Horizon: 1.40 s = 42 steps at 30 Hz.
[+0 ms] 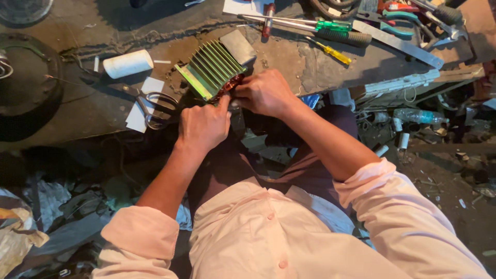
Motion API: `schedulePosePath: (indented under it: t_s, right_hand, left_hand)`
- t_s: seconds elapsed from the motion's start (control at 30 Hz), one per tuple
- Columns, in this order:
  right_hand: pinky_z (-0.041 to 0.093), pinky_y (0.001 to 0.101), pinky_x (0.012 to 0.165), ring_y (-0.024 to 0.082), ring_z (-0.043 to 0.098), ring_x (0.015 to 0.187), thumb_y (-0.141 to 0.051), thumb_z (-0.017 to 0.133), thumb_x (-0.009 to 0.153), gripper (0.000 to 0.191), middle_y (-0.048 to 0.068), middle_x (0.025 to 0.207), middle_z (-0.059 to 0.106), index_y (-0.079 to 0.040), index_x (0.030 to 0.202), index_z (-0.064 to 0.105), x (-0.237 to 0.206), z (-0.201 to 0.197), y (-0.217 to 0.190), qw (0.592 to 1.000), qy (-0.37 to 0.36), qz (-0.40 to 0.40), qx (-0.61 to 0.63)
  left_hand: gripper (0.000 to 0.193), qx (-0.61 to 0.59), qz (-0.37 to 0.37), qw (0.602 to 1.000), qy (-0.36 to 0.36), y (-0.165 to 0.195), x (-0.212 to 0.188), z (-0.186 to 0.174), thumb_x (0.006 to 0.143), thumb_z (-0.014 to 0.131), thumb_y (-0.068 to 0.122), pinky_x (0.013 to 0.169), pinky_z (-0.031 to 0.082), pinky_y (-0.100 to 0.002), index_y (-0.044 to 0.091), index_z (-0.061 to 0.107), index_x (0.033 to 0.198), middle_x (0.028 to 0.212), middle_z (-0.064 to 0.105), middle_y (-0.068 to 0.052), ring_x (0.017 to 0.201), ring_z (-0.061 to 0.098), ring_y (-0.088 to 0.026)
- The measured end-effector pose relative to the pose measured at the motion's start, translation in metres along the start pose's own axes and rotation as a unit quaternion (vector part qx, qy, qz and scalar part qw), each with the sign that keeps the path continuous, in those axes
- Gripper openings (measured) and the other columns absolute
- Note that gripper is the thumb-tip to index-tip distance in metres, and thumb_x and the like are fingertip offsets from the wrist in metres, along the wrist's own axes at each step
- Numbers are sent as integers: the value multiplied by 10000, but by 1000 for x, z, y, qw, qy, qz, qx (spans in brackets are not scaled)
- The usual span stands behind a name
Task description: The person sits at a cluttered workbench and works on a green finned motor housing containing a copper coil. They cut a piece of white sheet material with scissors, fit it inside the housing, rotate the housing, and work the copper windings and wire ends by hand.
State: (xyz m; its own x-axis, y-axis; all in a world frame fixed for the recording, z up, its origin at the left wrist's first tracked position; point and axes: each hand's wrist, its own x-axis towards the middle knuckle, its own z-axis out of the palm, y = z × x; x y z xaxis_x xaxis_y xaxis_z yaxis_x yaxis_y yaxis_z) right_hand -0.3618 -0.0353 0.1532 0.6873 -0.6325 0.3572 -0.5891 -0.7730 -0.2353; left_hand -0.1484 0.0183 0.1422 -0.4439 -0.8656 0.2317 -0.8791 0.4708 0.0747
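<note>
Workbench [320, 67] holds a green finned motor [212, 70] at its front edge. Left hand [204, 126] and right hand [263, 93] pinch its copper winding [231, 84], fingers pressed together. Scissors [155, 108], a white roll [127, 63] and screwdrivers [310, 24] lie nearby.

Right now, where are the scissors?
In the head view, the scissors lie on the workbench, on white paper scraps, just beyond the left hand and below the white roll.
</note>
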Motion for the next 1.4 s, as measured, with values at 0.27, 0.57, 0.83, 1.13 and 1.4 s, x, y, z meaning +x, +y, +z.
schedulePosePath:
  t_s: [0.27, 0.57, 0.83, 1.13, 1.4]
  right_hand:
    - [444, 370, 603, 170, 641, 679, -402, 774, 822, 222, -46, 752, 629, -212, 821, 659, -6, 20, 10, 983, 59, -55, -166]
    - [435, 360, 616, 170, 630, 697, -405, 798, 846, 261, -41, 760, 608, -194, 841, 644, 3, 36, -3, 982, 91, -23, -166]
    - [433, 358, 629, 179, 617, 682, -405, 803, 889, 243, -27, 756, 609, -201, 859, 674, 4, 29, 6, 979, 83, -41, -183]
    - [428, 380, 543, 197, 635, 599, -397, 815, 878, 246, -25, 681, 623, -209, 790, 682, 13, 31, -2, 984, 44, 25, -169]
    - [456, 370, 575, 211, 636, 635, -292, 778, 841, 445, 13, 736, 614, -122, 1248, 718, -12, 13, -23, 991, 27, 1, -129]
  left_hand:
    - [287, 53, 6, 998, 31, 3, -1, 20, 941, 589, 178, 452, 529, -440, 126, 699, 1201, 593, 662, -89, 503, 688, -283]
    - [416, 59, -2, 996, 61, -8, -10, 26, 874, 576, 183, 427, 522, -433, 106, 685, 1268, 578, 650, -77, 467, 672, -261]
    - [473, 43, -4, 997, 61, -9, -15, 27, 871, 580, 160, 420, 510, -424, 97, 671, 1332, 561, 631, -67, 458, 663, -245]
    - [490, 32, -20, 996, 80, -8, -18, 29, 873, 592, 172, 404, 487, -449, 127, 657, 1356, 546, 608, -62, 439, 637, -259]
    - [618, -189, -80, 954, 219, -4, -43, 31, 906, 720, 199, 951, 475, -558, 70, 433, 1437, 1160, 577, -243, 1104, 576, -429]
